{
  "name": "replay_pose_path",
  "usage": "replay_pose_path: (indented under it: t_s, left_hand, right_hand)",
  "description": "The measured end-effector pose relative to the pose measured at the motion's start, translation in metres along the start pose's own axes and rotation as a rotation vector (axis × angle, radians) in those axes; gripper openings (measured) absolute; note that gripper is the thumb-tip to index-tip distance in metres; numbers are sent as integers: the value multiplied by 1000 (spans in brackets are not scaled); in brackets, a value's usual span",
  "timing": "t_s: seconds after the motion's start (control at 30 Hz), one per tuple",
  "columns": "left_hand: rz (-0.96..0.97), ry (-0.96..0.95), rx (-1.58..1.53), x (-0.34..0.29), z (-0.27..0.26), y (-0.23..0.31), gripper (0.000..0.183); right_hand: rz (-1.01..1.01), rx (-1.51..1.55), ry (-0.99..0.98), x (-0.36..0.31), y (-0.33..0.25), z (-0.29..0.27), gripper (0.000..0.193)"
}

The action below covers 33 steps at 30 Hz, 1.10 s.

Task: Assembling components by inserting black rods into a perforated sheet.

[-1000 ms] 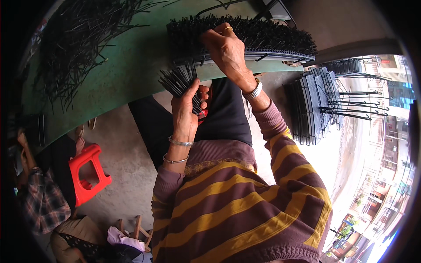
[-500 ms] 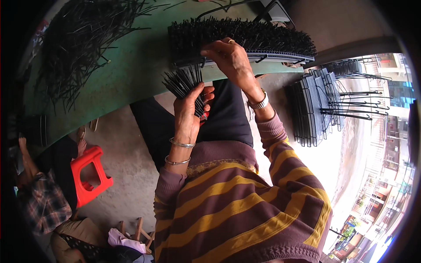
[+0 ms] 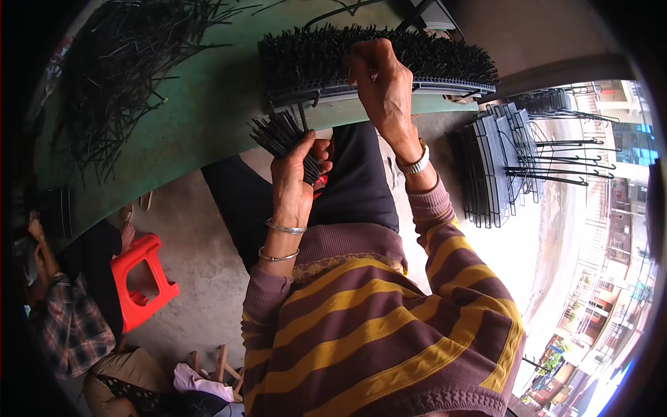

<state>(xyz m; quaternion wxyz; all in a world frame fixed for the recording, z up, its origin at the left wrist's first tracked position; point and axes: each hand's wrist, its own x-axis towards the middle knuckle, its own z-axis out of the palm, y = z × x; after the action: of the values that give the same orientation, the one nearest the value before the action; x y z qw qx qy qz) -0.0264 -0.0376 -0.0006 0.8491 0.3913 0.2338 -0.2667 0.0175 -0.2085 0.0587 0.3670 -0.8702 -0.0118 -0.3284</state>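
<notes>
Black thin strips, one bundle (image 3: 279, 135): gripped in the left hand (image 3: 297, 165), fingers and thumb closed around it, ends fanned up and leftward, just off the near edge of the counter.

Black bristled block (image 3: 448, 61), long, densely tufted, on a grey mesh-like base: lying at the right part of the counter.

Right hand (image 3: 387, 90): fingers curled, fingertips over the front left portion of the block; whether a strip is pinched there cannot be told. Pale-banded wristwatch (image 3: 416, 162) on that wrist; two silver bangles (image 3: 285, 228) on the other.

Green counter (image 3: 208, 97), worn surface. Loose heap of black strips (image 3: 111, 76), at its left end.

Grey mesh racks (image 3: 492, 167), with black wire frames and hooked rods, stacked right of the counter.

Red stool (image 3: 164, 299), lower left, beside a person in a checked shirt (image 3: 75, 323).
</notes>
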Motion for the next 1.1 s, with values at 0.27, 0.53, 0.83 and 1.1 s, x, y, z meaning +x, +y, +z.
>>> replay_pose_path:
  t_s: [0.27,0.53,0.83,1.1]
  left_hand:
    - [19,-120,-20,-2,0,0,22]
    - [-4,-103,35,-7,7,3,20]
    - [10,-179,50,-9,8,-3,26]
    - [-11,-79,44,2,-5,0,23]
  right_hand:
    - [-44,-47,-99,-3,26,27,5]
    - [-142,-285,-140,-9,17,23,8]
    - [455,618,-662,-19,-2,-10,13]
    - [-65,-45,15,-3,-4,-9,10]
